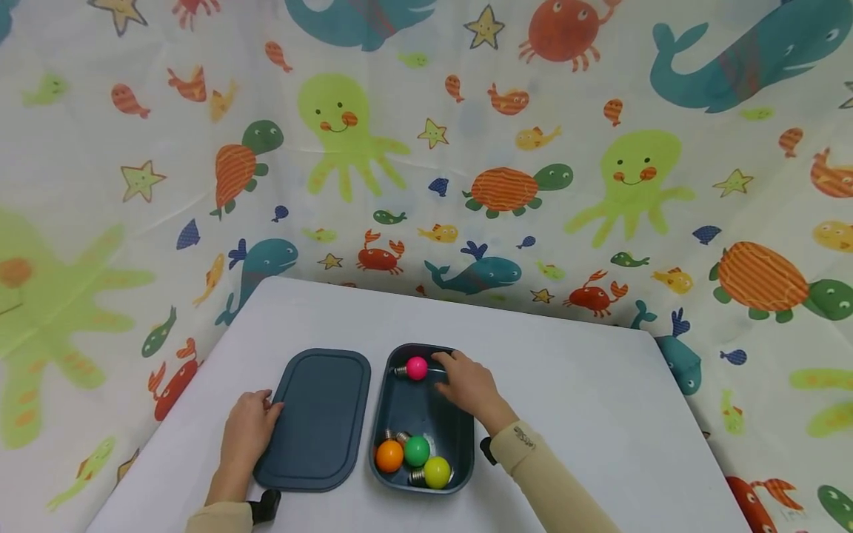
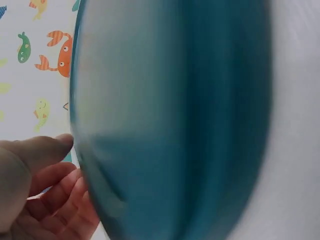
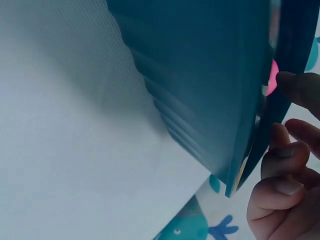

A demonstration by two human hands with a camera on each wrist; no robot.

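My right hand (image 1: 469, 385) reaches over the far right part of a dark blue plastic box (image 1: 426, 407), thumb and index finger apart. Near these fingers, against the far left side of the box, lies a pink light bulb (image 1: 417, 368) with a silver screw base. In the right wrist view, part of the pink bulb (image 3: 272, 77) shows past the box rim. At the near end sit an orange bulb (image 1: 389, 456), a green bulb (image 1: 417, 451) and a yellow bulb (image 1: 437, 472). My left hand (image 1: 249, 429) rests at the left edge of a flat blue lid (image 1: 316, 422), its thumb touching the rim.
Box and lid lie side by side on a white table (image 1: 566, 414). Behind the table hangs a curtain (image 1: 426, 148) printed with sea animals. A dark wrist strap (image 1: 266, 506) shows at the left sleeve.
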